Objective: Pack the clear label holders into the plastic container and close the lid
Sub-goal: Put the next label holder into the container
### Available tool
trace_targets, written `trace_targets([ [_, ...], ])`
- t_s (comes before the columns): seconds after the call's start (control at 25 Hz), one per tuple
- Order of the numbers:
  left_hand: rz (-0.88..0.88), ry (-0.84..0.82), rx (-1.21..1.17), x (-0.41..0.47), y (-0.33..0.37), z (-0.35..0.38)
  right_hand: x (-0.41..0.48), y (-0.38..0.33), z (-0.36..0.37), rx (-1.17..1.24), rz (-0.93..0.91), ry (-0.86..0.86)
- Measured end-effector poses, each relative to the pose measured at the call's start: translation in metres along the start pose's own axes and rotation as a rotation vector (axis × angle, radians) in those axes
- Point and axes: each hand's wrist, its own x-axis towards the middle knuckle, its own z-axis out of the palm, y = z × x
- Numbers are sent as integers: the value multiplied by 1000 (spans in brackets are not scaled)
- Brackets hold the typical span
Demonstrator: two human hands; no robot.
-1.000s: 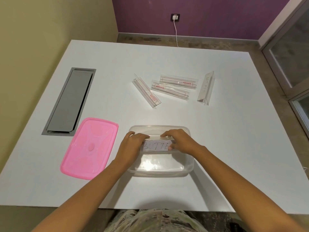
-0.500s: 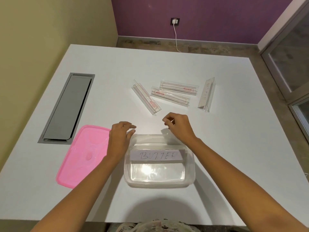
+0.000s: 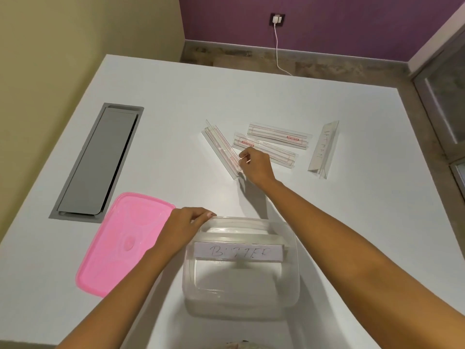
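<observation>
A clear plastic container (image 3: 293,273) stands open near the table's front edge. Inside it leans a label holder marked BUTTER (image 3: 239,252). My left hand (image 3: 183,227) grips the container's far left rim. My right hand (image 3: 256,165) reaches further back, its thumb and fingertips pinched on the near end of a slanted clear label holder (image 3: 219,144) that lies on the table. Two more holders (image 3: 279,133) (image 3: 279,153) lie flat just right of it, and one marked BATMAN (image 3: 323,147) lies further right. The pink lid (image 3: 120,243) lies left of the container.
A grey cable hatch (image 3: 100,159) is set into the white table (image 3: 176,96) at the left. Beyond the table's far edge, a white charger cable (image 3: 276,46) hangs from a wall socket.
My right hand has moved from the container's far rim out to the slanted label holder. My left hand has settled on the container's rim. The BUTTER holder stays in the container.
</observation>
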Motion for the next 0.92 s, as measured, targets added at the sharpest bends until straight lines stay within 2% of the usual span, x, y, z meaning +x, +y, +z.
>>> trace_targets([
  [0.16,-12,-14,-30,1,-1,-2,17,1,14,40,22,-121],
  [0.4,-52,29,-88,-4,-3,7,17,13,21,126,101,-127],
  [0.68,44,54,62,-3,12,9,-12,6,-3,725,351,-134],
  [0.76,68,110,41,1,24,5,-27,2,-7,867,355,-137],
  [0.92,49,222,-115,14,52,-4,-62,-8,-15,1002,259,-149],
])
